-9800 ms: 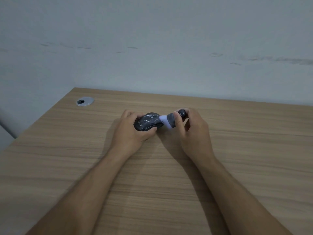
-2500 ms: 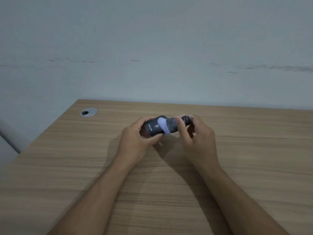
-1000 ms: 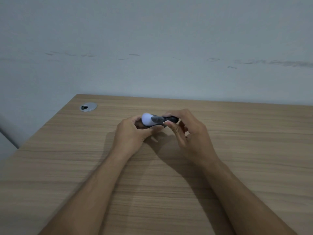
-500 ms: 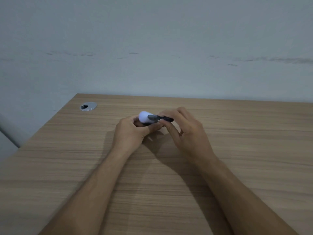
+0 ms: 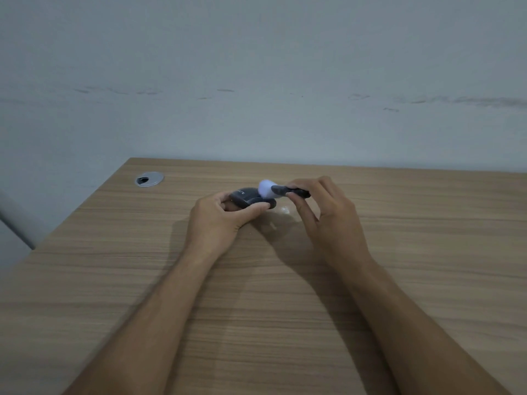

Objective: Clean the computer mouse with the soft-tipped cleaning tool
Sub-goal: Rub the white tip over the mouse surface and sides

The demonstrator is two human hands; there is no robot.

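— What is happening at the desk [image 5: 399, 280]?

— A person is holding a dark computer mouse [image 5: 245, 197] near the far middle of the wooden top. The left hand [image 5: 219, 220] is closing around it, thumb along the near side, apparently steadying it against the strokes.

— And the other hand?

— The right hand [image 5: 328, 218] is pinching the dark handle of the soft-tipped cleaning tool [image 5: 281, 190] between thumb and fingers, the remaining fingers lying loose. The pale tip is touching the mouse's upper right edge, probably so it can sweep dust off sideways.

— Anything else showing?

— Small whitish specks [image 5: 283, 210] are lying beside the mouse, and a metal cable grommet [image 5: 149, 179] is sitting well apart, toward the far left corner.
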